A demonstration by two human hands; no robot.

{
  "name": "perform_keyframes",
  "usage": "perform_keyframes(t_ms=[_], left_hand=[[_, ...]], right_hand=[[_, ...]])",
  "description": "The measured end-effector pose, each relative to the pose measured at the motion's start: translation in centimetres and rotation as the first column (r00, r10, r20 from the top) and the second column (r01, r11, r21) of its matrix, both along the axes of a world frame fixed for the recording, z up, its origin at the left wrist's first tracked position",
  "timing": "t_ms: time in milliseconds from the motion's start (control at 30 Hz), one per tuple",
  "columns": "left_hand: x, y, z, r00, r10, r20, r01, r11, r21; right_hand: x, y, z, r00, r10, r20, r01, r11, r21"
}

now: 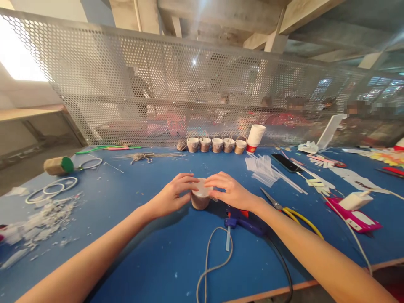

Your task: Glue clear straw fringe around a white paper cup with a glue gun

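A small twine-wrapped cup (200,201) with a pale, flat top stands on the blue table in front of me. My left hand (175,194) touches its left side and top edge with bent fingers. From the right, my right hand (232,192) holds the same cup, fingertips on the rim of the pale top. Below my right hand lies a blue glue gun (244,222) with a clear glue stick in it, partly covered by my forearm. A loop of grey cord (206,269) trails from near the cup toward the front edge.
Small basket-like cups (217,145) and stacked paper cups (256,136) line the back by a perforated metal screen (158,92). Yellow-handled scissors (293,213), a phone (286,163) and a pink power strip (355,218) lie right. Paper scraps (47,219) and white rings (52,190) lie left.
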State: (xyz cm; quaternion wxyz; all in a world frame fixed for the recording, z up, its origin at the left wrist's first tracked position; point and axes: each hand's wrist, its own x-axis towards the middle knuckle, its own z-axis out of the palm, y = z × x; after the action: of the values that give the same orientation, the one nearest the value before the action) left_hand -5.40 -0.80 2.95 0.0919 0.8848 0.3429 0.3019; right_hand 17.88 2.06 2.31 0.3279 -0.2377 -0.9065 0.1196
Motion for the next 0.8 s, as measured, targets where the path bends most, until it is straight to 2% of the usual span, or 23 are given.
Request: perform_keyframes(t_ms=[200,367,433,567,700,800], left_hand=[[0.2,0.1,-0.9,0.999,-0.03,-0.038,0.034,0.995,0.099],[1.6,-1.1,-1.1,0.999,0.016,0.039,-0.022,0.984,0.174],[2.3,-1.7,-1.4,0.995,0.066,0.072,-0.078,0.98,0.181],[3.6,-3.1,-2.2,0.967,0.221,0.126,-0.235,0.966,0.11],[4.9,-4.7,-2.3,0.966,0.162,0.202,-0.166,0.986,0.001],[5.0,-5.1,-1.6,0.951,0.124,0.282,-0.108,0.992,-0.072]], right_hand=[[1.3,-1.6,-0.7,0.948,-0.236,-0.214,0.215,0.97,-0.117],[1.2,-2.8,-1.9,0.92,-0.313,-0.235,0.261,0.939,-0.225],[0.9,-3.1,-2.1,0.906,-0.347,-0.242,0.281,0.921,-0.271],[0.2,-3.8,-2.1,0.898,-0.377,-0.226,0.274,0.882,-0.383],[-0.3,-4.1,-2.1,0.904,-0.38,-0.194,0.228,0.815,-0.533],[-0.5,-3.8,-2.5,0.898,-0.388,-0.209,0.202,0.784,-0.587]])
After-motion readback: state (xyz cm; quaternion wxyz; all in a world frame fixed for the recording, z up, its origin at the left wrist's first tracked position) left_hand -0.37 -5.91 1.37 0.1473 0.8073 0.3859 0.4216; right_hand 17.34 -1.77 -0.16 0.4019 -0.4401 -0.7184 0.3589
